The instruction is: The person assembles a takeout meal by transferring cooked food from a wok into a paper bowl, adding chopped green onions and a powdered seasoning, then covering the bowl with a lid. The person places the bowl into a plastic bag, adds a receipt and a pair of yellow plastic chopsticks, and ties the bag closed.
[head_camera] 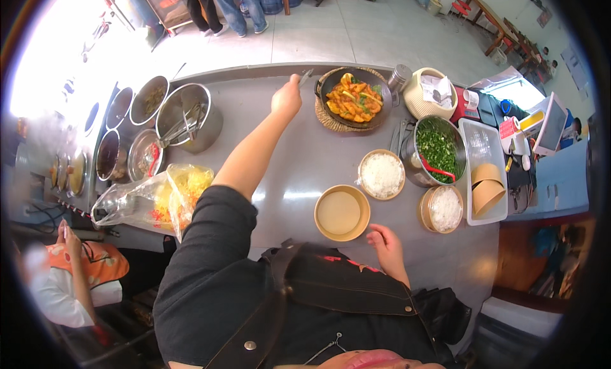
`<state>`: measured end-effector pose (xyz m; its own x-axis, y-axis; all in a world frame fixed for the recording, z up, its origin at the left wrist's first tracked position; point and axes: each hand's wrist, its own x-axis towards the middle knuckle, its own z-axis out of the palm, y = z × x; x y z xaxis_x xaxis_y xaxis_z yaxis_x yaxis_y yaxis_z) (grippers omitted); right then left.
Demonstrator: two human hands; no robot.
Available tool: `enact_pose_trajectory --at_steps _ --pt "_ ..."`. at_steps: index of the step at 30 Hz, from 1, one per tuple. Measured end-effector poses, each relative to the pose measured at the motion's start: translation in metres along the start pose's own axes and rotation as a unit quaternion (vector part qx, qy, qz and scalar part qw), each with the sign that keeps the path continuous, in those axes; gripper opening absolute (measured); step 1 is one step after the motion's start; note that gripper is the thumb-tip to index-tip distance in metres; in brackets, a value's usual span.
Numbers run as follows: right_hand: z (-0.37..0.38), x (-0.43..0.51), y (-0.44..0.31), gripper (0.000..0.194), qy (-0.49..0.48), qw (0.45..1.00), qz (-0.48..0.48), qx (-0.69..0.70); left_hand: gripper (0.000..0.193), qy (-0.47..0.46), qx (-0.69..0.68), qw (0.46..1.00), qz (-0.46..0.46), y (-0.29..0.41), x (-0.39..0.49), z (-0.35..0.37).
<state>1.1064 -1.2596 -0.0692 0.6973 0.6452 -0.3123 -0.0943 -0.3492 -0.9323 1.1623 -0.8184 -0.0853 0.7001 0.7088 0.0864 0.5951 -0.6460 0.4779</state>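
My left hand [287, 99] is stretched out over the far part of the metal counter, closed around a slim metal utensil [306, 77]; most of it is hidden in the fist. To its right a dark two-handled wok [325, 104] of orange-coated pieces with green garnish rests on a woven mat [329, 123]. Close to my body, my right hand [389, 252] has its fingers loosely apart beside the rim of a kraft paper bowl [319, 223]. That bowl shows only its beige inside. Behind it stands a paper bowl of white rice [382, 174].
Right: a steel pot of chopped greens [438, 147], another rice bowl [445, 209], a plastic bin [487, 211] with paper bowls, a ribbed container [425, 104]. Left: a steel pot with tongs [210, 125], a plastic bag [167, 197]. A seated person [86, 273] is at left; others stand beyond.
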Motion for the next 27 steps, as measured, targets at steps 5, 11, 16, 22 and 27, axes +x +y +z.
enact_pose_trajectory --at_steps 5,11,16,22,27 --pt "-0.015 0.004 0.008 0.025 0.069 0.998 -0.001 0.004 0.036 -0.122 0.168 0.977 0.053 0.021 0.041 0.020" --pt "-0.031 0.031 0.004 0.026 0.041 0.999 0.004 -0.010 0.027 -0.273 0.123 0.951 0.074 -0.027 -0.007 -0.017" --pt "-0.034 0.060 -0.001 0.026 0.030 0.999 -0.014 -0.031 0.022 -0.113 0.142 0.983 0.023 -0.029 0.024 -0.037" --pt "-0.025 0.065 -0.007 0.027 -0.024 0.997 -0.036 -0.063 0.023 -0.116 0.275 0.947 0.119 0.040 0.035 0.012" --pt "-0.038 0.068 -0.002 0.027 -0.023 0.997 -0.033 -0.059 0.020 -0.175 0.264 0.938 0.140 0.041 -0.017 -0.010"
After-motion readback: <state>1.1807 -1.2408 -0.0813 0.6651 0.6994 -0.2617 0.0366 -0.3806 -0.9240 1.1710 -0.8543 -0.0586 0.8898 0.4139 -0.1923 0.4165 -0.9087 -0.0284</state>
